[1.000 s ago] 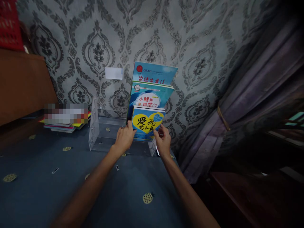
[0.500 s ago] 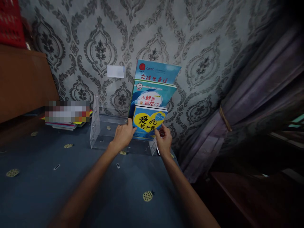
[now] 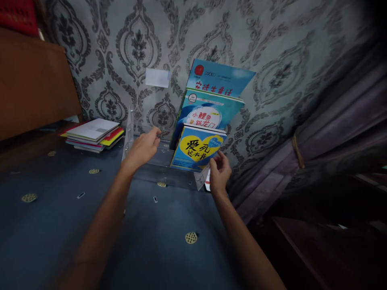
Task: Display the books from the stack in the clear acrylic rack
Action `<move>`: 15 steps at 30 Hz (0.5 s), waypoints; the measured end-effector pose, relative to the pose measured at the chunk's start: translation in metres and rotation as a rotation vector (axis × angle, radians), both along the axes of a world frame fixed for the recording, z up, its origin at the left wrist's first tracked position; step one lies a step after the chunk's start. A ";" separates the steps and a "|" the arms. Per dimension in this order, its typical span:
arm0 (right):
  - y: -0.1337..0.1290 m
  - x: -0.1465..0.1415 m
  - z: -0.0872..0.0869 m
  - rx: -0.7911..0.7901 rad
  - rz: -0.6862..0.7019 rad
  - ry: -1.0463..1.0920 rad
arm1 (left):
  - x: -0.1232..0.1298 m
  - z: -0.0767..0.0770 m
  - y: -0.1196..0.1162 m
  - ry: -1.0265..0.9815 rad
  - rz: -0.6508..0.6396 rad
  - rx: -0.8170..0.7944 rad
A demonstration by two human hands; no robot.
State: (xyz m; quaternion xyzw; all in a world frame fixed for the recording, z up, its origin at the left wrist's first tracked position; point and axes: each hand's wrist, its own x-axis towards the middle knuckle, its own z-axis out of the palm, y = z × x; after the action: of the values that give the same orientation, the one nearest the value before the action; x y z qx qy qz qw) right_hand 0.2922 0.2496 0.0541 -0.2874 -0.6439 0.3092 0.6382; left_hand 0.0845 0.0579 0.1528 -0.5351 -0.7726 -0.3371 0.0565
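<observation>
A blue book with a yellow heart (image 3: 196, 149) leans in the front tier of a clear acrylic rack (image 3: 157, 175). My right hand (image 3: 220, 171) is at its right edge, thumb by the cover and fingers curled around the side. Left of the book, my left hand (image 3: 143, 149) hovers over the rack with bent fingers apart and nothing in them. Behind the front book stand a teal book with a white oval title patch (image 3: 208, 114) and a taller light-blue book with red lettering (image 3: 220, 78).
Left of the rack lies a stack of books (image 3: 93, 135) on the blue pineapple-print tablecloth (image 3: 145, 241). A brown wooden box (image 3: 36, 84) stands at the far left. A tied purple curtain (image 3: 278, 161) hangs at the right. A phone-like object (image 3: 208, 181) rests by the rack's right side.
My left hand has let go of the front book and moved left. My right thumb has slid from the cover to the book's right edge. The view has shifted.
</observation>
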 end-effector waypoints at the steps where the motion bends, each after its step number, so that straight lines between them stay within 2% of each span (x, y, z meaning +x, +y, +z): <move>1: -0.003 0.000 0.001 0.003 -0.022 0.027 | -0.002 0.002 -0.004 0.012 0.007 0.009; 4: -0.011 0.002 0.001 0.029 -0.077 0.068 | -0.004 0.006 -0.012 0.045 0.003 -0.014; 7: -0.014 0.005 -0.003 0.023 -0.089 0.040 | 0.000 0.005 -0.009 0.057 -0.037 -0.059; 15: -0.009 0.009 -0.023 0.005 -0.090 -0.082 | 0.015 -0.018 0.020 0.062 -0.066 -0.218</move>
State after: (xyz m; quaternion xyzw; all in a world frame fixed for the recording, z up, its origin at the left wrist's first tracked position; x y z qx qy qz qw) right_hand 0.3009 0.2402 0.0308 -0.3267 -0.6566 0.2666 0.6253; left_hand 0.0995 0.0777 0.1349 -0.5733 -0.7846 -0.2359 0.0108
